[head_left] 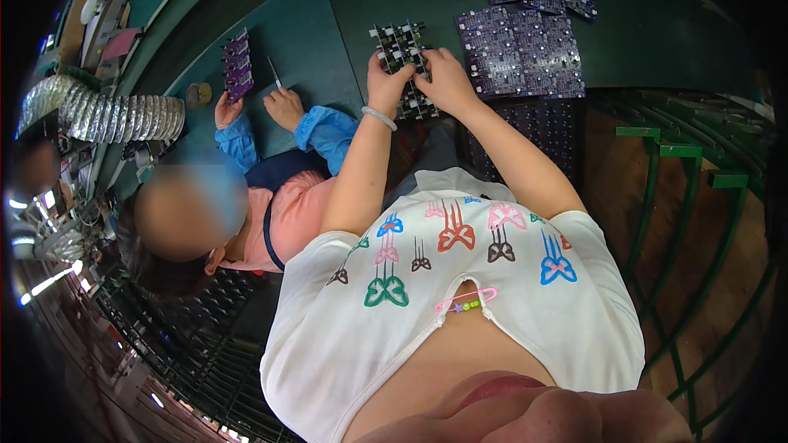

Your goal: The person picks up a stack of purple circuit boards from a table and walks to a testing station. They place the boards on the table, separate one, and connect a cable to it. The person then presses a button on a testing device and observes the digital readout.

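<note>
No text, labels, numbers or signs readable.

Narrow passage between panel (400,55) and purple boards (521,51)

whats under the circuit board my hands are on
The green table shows beside the circuit board. What lies directly beneath can't be seen: the board covers it, along with your left hand and right hand.

The dark green workbench (648,37) bears purple circuit boards (521,51) speckled white between its far and near edges, a dark circuit-board panel (400,43) dotted with white, and, leftward, a white-flecked purple circuit-board strip (238,67).
</note>
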`<state>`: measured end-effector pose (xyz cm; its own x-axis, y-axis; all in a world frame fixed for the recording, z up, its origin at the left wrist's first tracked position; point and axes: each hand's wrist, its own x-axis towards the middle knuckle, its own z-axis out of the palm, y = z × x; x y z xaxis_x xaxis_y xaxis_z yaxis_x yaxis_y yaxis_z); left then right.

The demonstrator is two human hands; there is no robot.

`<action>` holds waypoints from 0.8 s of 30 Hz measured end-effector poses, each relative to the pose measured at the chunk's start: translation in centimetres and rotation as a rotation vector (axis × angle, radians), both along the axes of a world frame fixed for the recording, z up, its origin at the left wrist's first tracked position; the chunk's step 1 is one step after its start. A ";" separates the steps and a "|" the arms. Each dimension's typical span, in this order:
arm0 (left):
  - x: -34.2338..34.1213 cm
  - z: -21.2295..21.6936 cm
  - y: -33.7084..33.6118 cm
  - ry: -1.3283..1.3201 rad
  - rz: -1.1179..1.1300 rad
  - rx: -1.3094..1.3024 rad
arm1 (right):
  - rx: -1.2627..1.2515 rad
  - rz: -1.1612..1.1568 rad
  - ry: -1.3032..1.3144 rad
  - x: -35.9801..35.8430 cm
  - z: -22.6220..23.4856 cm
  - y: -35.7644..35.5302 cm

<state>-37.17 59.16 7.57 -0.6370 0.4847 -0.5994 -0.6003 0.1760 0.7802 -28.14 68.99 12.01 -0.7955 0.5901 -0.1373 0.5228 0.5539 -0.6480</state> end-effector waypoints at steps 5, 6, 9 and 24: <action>0.1 1.6 1.1 0.460 -0.116 -0.321 | -0.353 -0.073 0.012 0.8 -0.1 1.8; 0.1 1.8 1.1 0.473 -0.147 -0.331 | -0.503 -0.161 0.036 1.0 0.4 2.4; 0.2 1.7 1.2 0.539 -0.181 -0.376 | 0.406 -0.253 0.097 4.0 -0.7 7.6; 0.0 1.4 1.6 0.442 -0.165 -0.306 | 0.073 -0.025 -0.083 1.3 1.4 1.8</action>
